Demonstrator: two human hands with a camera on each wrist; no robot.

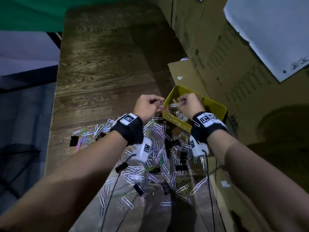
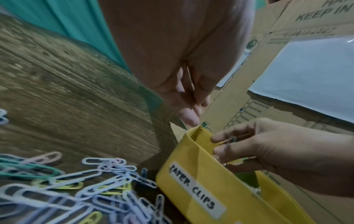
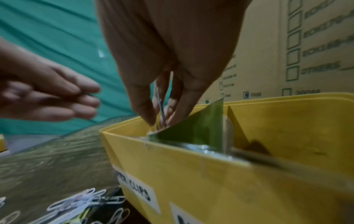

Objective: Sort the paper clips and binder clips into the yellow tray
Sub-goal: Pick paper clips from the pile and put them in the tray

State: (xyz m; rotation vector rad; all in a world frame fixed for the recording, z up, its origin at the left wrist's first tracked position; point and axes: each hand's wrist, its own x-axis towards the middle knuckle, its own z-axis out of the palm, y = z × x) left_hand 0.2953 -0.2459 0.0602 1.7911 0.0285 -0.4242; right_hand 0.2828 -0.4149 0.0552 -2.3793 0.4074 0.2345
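Note:
The yellow tray (image 1: pixel 215 104) stands at the table's right side, with a green divider (image 3: pixel 201 125) inside and a "PAPER CLIPS" label (image 2: pixel 193 191) on its near wall. My right hand (image 3: pixel 161 119) hovers over the labelled compartment and pinches a paper clip (image 3: pixel 160 103) that hangs down between thumb and fingers. My left hand (image 1: pixel 158 104) is just left of the tray's corner, fingers fairly straight and close together; I see no clip in it. Several coloured paper clips (image 1: pixel 158 148) and black binder clips (image 1: pixel 181 163) lie scattered on the wooden table below my wrists.
Tall cardboard boxes (image 1: pixel 209 47) stand right behind and beside the tray. One binder clip (image 1: pixel 74 140) lies apart near the table's left edge. Thin black cables (image 1: pixel 209 181) hang from my wrists over the clip pile. Green cloth (image 1: pixel 33 12) hangs at the back.

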